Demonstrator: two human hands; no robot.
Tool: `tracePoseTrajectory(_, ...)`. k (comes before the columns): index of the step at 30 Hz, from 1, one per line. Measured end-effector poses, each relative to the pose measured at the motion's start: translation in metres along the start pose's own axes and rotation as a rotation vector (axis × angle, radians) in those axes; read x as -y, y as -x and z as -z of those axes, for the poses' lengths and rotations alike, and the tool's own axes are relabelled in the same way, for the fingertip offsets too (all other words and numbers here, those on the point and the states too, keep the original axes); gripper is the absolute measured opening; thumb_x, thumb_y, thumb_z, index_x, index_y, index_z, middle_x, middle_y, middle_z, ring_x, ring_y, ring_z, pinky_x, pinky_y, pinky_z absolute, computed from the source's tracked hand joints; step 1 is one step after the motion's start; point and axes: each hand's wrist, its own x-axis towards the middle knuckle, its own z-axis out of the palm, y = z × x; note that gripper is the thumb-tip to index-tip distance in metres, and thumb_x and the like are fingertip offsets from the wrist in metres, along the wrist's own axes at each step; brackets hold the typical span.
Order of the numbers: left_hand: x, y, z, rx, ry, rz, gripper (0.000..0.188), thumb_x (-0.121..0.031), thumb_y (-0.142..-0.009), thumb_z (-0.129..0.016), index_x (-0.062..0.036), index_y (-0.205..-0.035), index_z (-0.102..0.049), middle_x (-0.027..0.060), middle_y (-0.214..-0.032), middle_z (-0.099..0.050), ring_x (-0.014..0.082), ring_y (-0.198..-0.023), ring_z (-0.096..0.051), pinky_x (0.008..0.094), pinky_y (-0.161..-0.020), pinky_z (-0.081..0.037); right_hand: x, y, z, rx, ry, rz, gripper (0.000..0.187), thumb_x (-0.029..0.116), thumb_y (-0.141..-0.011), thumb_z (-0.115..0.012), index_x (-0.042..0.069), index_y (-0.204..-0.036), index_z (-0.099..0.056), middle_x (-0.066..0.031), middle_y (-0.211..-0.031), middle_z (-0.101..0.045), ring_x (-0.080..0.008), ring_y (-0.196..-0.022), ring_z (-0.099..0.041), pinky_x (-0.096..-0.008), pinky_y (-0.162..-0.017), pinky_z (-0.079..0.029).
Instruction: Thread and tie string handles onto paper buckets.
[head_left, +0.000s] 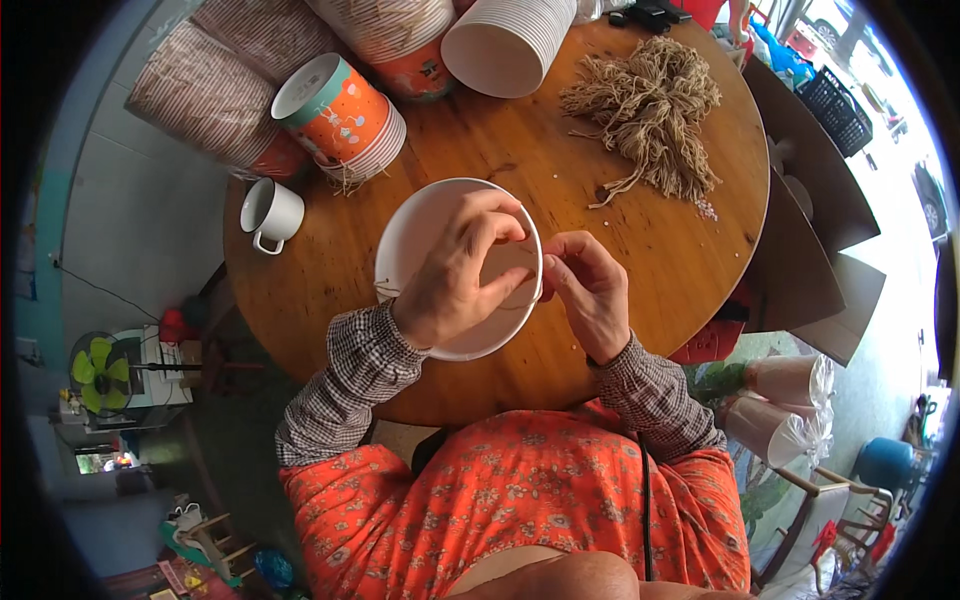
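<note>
A round white paper bucket (455,344) stands at the table's near edge, its mouth facing up towards me. My left hand (462,262) reaches into it from the left, fingers bent and apart from the thumb, the tips near the inner right wall. Just outside that wall, my right hand (592,290) has thumb and index finger pinched together close to the rim; what lies between them is too small to make out. A short bit of twine (384,289) shows at the bucket's left side. Thin strands also appear on the right side, partly hidden by my fingers.
A heap of tan twine (655,115) lies far right on the round wooden table (680,260). Stacked orange-and-green paper buckets (345,120), plastic-wrapped stacks (200,100) and a white stack (508,45) line the far side. A white mug (273,212) stands left; an open cardboard box (800,230) is beyond the right edge.
</note>
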Motion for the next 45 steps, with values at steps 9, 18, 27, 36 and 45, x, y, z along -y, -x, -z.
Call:
tracePoseTrajectory(9,0.016,-0.013,-0.011,0.021,-0.059,-0.006,0.016,0.005,-0.077,-0.066,0.0007,-0.091,-0.059,0.0117,-0.098,-0.058,0.0282,-0.087,-0.062,0.0351,-0.074,-0.051,-0.008,-0.012,0.002,-0.040,-0.003,-0.016,0.012,0.008,-0.094,-0.061,-0.001,-0.100,-0.058,-0.0027,-0.078,-0.063,-0.0071,-0.068,-0.060,-0.0214,-0.060,-0.051)
tracePoseTrajectory(18,0.010,-0.022,0.002,0.058,-0.095,-0.046,0.018,0.003,-0.074,-0.067,-0.0016,-0.088,-0.057,0.0107,-0.096,-0.057,0.0290,-0.088,-0.060,0.0367,-0.075,-0.050,-0.002,-0.026,0.020,-0.107,0.418,0.343,0.012,0.004,-0.091,-0.062,0.000,-0.102,-0.062,-0.0069,-0.102,-0.062,-0.0113,-0.080,-0.060,-0.0246,-0.069,-0.050)
tracePoseTrajectory(27,-0.004,-0.019,0.009,-0.136,-0.181,-0.087,0.020,-0.005,-0.078,-0.071,-0.0037,-0.093,-0.058,0.0095,-0.092,-0.058,0.0272,-0.083,-0.061,0.0380,-0.072,-0.050,0.041,-0.046,0.005,0.221,0.326,0.103,0.018,0.004,-0.089,-0.063,-0.001,-0.107,-0.061,-0.0058,-0.090,-0.069,-0.0090,-0.073,-0.063,-0.0234,-0.065,-0.051)
tracePoseTrajectory(36,0.004,-0.001,-0.009,0.115,0.287,0.364,0.022,-0.013,-0.087,-0.067,0.0030,-0.102,-0.063,0.0105,-0.094,-0.068,0.0197,-0.087,-0.066,0.0324,-0.080,-0.052,0.052,-0.054,0.009,0.260,0.344,0.043,0.013,0.005,-0.091,-0.061,-0.001,-0.103,-0.061,-0.0054,-0.088,-0.069,-0.0082,-0.075,-0.064,-0.0235,-0.067,-0.053)
tracePoseTrajectory(45,0.018,-0.006,-0.014,0.146,0.395,0.396,0.014,-0.012,-0.085,-0.066,-0.0006,-0.093,-0.067,0.0104,-0.085,-0.069,0.0179,-0.078,-0.066,0.0312,-0.074,-0.052,0.042,-0.063,0.016,0.206,0.508,0.275,0.013,0.010,-0.088,-0.066,0.003,-0.098,-0.066,-0.0028,-0.081,-0.066,-0.0089,-0.072,-0.061,-0.0249,-0.063,-0.049)
